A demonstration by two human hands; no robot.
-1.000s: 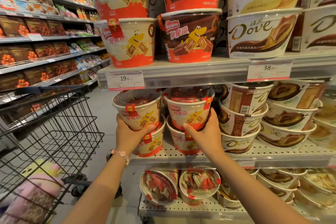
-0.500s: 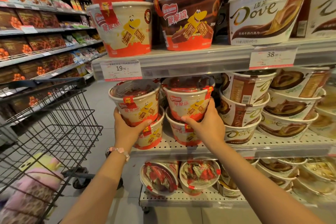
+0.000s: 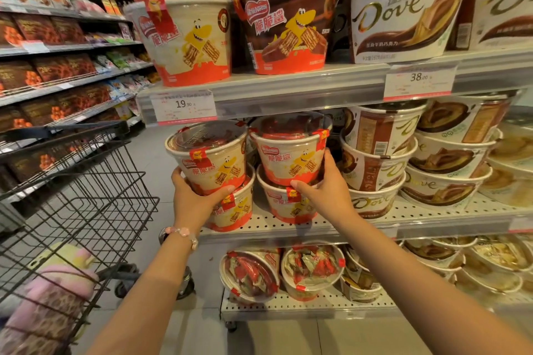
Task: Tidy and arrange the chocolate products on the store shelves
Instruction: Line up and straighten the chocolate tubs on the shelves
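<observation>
- The left hand point(image 3: 196, 199) cups the base of the upper-left wafer tub point(image 3: 210, 158), thumb across its front, the tub tilted out past the shelf edge point(image 3: 288, 229)
- The right hand point(image 3: 326, 193) grasps the upper-right wafer tub point(image 3: 291, 153) low on its side, seated on the tub below point(image 3: 284, 204)
- Both lids sit close under the price rail point(image 3: 259, 101)
- Dove tubs point(image 3: 375, 158) stand just beside the right hand
- A wire trolley point(image 3: 86, 181) stands left, with open aisle floor point(image 3: 150, 147) between it and the shelves
</observation>
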